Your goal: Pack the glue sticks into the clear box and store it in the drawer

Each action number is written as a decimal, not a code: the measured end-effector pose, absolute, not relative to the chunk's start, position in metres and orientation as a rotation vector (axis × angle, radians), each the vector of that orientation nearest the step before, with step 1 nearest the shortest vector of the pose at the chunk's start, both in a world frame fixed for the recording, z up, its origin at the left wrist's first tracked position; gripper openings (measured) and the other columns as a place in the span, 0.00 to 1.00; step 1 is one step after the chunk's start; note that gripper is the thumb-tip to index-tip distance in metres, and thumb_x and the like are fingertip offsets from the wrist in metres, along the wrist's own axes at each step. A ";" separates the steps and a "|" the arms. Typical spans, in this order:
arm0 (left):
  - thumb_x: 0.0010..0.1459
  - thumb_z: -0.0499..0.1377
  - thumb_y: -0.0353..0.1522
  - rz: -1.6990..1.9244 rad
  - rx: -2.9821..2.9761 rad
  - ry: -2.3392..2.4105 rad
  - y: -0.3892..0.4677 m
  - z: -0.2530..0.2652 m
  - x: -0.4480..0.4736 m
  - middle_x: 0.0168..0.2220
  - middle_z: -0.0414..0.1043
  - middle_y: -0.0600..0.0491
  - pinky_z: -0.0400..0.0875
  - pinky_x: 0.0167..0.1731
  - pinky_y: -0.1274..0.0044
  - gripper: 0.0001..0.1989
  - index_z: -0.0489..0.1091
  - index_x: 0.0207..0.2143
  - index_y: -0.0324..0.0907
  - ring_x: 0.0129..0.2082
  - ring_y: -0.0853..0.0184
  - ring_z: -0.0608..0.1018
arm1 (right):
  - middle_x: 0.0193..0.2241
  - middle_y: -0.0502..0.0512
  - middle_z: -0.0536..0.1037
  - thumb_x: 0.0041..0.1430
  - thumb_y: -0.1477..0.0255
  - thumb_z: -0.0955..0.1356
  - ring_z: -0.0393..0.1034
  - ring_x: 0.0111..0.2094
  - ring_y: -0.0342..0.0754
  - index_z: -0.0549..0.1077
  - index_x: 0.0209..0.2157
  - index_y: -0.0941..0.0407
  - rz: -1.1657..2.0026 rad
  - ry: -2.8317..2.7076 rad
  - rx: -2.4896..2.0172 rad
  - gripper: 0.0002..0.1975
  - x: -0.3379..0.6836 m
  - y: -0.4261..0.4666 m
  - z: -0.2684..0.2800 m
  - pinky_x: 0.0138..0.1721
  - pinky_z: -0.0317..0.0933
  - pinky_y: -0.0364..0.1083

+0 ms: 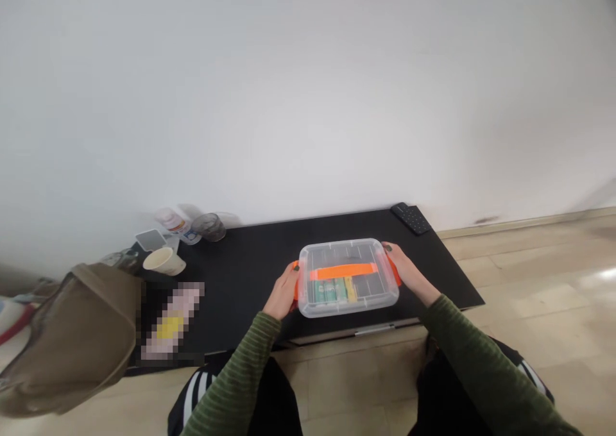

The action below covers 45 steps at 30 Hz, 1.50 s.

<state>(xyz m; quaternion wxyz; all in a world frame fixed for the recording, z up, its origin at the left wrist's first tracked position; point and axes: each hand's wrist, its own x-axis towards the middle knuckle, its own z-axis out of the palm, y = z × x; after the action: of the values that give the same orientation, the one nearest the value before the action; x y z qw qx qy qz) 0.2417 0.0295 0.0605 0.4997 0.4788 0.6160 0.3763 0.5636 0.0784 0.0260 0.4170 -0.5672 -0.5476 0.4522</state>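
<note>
A clear plastic storage box (346,250) with an orange carrying handle (344,270) across its lid sits at the front right of the black table. My left hand (283,292) grips its left end at the orange latch (295,282). At the opposite end, my right hand (404,266) is closed around the right orange latch (393,270). The lid is on. Through the plastic I see several green packets (330,290) and a yellow one (351,288). My fingertips under the box ends are hidden.
A black keypad-like object (410,218) lies at the table's (245,263) back right corner. At left are a paper cup (164,261), a white bottle (178,226), a dark glass (209,226), a brown bag (81,333) and a pixelated pink item (176,314). A white wall (308,102) stands behind.
</note>
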 end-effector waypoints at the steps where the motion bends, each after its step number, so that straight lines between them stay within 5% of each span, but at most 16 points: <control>1: 0.58 0.50 0.48 0.911 1.137 1.484 0.029 0.061 0.244 0.19 0.62 0.60 0.55 0.14 0.80 0.24 0.67 0.47 0.41 0.14 0.73 0.61 | 0.52 0.53 0.74 0.60 0.57 0.64 0.67 0.52 0.50 0.72 0.50 0.51 1.104 -1.410 -1.412 0.20 0.561 0.080 0.030 0.53 0.60 0.48; 12: 0.58 0.52 0.44 1.165 1.101 1.367 0.033 0.056 0.250 0.26 0.65 0.58 0.66 0.25 0.78 0.15 0.66 0.34 0.41 0.23 0.71 0.67 | 0.50 0.58 0.76 0.56 0.66 0.67 0.71 0.48 0.53 0.71 0.53 0.52 0.772 -1.582 -1.497 0.22 0.540 0.080 0.042 0.53 0.62 0.54; 16: 0.59 0.49 0.45 1.104 1.066 1.450 0.032 0.056 0.247 0.22 0.64 0.58 0.60 0.17 0.78 0.17 0.68 0.37 0.42 0.17 0.71 0.64 | 0.53 0.58 0.74 0.58 0.65 0.67 0.70 0.52 0.53 0.68 0.55 0.52 0.776 -1.429 -1.247 0.22 0.537 0.070 0.059 0.56 0.62 0.54; 19: 0.60 0.47 0.46 1.141 1.001 1.496 0.032 0.060 0.245 0.18 0.59 0.59 0.52 0.12 0.79 0.18 0.67 0.38 0.43 0.12 0.72 0.59 | 0.52 0.58 0.73 0.59 0.63 0.68 0.75 0.44 0.52 0.63 0.57 0.50 0.784 -1.193 -1.024 0.25 0.549 0.067 0.076 0.47 0.69 0.54; 27: 0.60 0.48 0.46 1.376 0.923 1.566 0.042 0.060 0.227 0.14 0.58 0.60 0.54 0.11 0.79 0.17 0.65 0.37 0.43 0.11 0.71 0.60 | 0.47 0.59 0.72 0.54 0.64 0.72 0.75 0.43 0.53 0.61 0.55 0.53 0.335 -0.970 -0.991 0.29 0.611 0.085 0.069 0.42 0.71 0.56; 35: 0.60 0.48 0.45 1.215 0.974 1.832 0.049 0.063 0.206 0.16 0.63 0.59 0.59 0.15 0.77 0.20 0.66 0.44 0.42 0.12 0.68 0.65 | 0.46 0.58 0.78 0.59 0.73 0.64 0.73 0.47 0.54 0.73 0.42 0.52 0.234 -1.953 -1.336 0.10 0.594 0.078 0.038 0.52 0.63 0.52; 40: 0.62 0.48 0.42 0.842 1.295 2.167 0.048 0.060 0.183 0.34 0.76 0.47 0.70 0.32 0.71 0.20 0.65 0.51 0.43 0.31 0.59 0.78 | 0.44 0.58 0.79 0.57 0.82 0.58 0.71 0.48 0.53 0.73 0.39 0.53 0.182 -2.264 -1.376 0.16 0.595 0.084 0.019 0.53 0.58 0.52; 45: 0.60 0.48 0.34 1.013 1.876 2.216 0.040 0.061 0.184 0.55 0.68 0.40 0.63 0.55 0.65 0.20 0.68 0.51 0.39 0.56 0.55 0.70 | 0.45 0.57 0.78 0.49 0.87 0.59 0.71 0.46 0.50 0.71 0.37 0.54 0.202 -2.345 -1.497 0.19 0.609 0.090 -0.004 0.51 0.57 0.49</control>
<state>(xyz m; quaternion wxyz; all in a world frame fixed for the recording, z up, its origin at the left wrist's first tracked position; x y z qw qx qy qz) 0.1839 0.0396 0.0611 0.0335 0.6097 0.7202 0.3292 0.6089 0.0898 -0.0037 0.1753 -0.5285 -0.8276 0.0715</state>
